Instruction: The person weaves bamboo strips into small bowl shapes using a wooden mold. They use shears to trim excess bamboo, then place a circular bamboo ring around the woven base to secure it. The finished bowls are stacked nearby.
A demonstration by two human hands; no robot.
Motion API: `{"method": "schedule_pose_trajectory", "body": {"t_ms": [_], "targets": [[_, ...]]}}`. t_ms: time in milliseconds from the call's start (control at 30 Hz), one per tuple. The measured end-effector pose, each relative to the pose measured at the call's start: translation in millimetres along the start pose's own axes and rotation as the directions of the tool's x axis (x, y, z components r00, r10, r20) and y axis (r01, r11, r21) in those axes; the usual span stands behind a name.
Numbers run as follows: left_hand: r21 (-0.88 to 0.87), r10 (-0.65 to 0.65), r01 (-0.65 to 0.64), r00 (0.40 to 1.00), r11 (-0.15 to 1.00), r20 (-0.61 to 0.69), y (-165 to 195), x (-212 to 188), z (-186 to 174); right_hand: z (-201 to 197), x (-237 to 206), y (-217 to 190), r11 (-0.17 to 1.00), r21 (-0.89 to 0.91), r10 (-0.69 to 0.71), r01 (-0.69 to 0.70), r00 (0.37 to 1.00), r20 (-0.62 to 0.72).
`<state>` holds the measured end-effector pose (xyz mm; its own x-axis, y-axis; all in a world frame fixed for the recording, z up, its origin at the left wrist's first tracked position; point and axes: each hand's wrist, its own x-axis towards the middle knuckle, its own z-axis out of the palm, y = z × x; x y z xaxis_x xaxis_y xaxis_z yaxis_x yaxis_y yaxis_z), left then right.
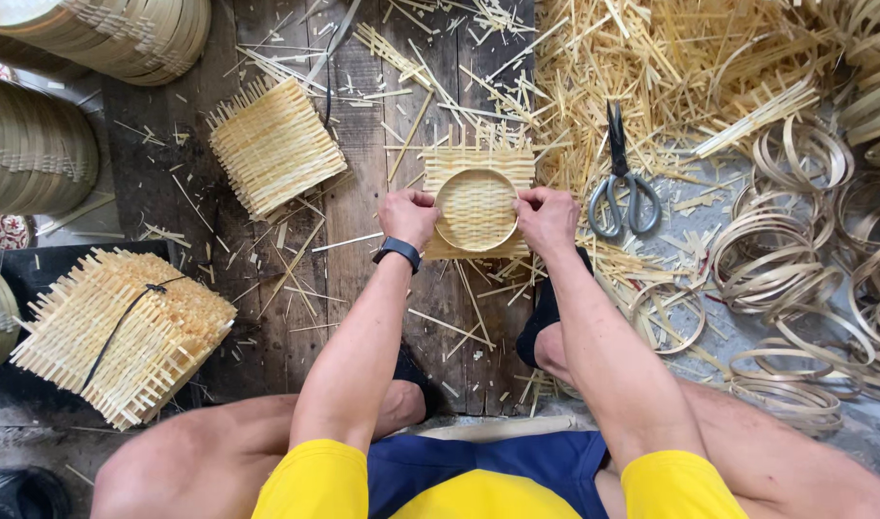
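Dark wooden plank floor point(363, 288), littered with bamboo offcuts point(642, 67). Stacks of round trays point(36, 144) at left, loose bamboo rings point(795, 250) at right, scissors point(621, 183) just beside the right hand. Two piles of square woven mats point(277, 144) lie left of centre. Middle of planks: a pale bamboo hoop point(476, 210) sits on a square woven mat point(478, 163), weave showing inside the ring. Left hand point(407, 216) and right hand point(547, 219) grip opposite sides of the hoop, fingers curled and pressed together on its rim.
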<state>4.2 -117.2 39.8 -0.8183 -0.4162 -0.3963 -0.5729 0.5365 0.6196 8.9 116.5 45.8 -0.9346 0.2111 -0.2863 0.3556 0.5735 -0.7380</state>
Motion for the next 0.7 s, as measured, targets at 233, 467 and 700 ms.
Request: {"method": "schedule_pose_trajectory", "body": {"t_ms": [233, 467, 700], "targets": [[-0.090, -0.001, 0.002, 1.000, 0.996, 0.016, -12, 4, 9, 4, 5, 6, 1.000, -0.019, -0.022, 0.022, 1.000, 0.005], [0.040, -0.085, 0.082, 0.994, 0.996, 0.067, -3, 19, -3, 10, 9, -1, 0.999, -0.024, 0.043, -0.043, 0.999, 0.016], [0.057, -0.063, 0.058, 0.992, 0.997, 0.106, 2, 12, -13, 9, 10, -2, 0.996, -0.036, 0.082, -0.080, 0.995, 0.051]]}}
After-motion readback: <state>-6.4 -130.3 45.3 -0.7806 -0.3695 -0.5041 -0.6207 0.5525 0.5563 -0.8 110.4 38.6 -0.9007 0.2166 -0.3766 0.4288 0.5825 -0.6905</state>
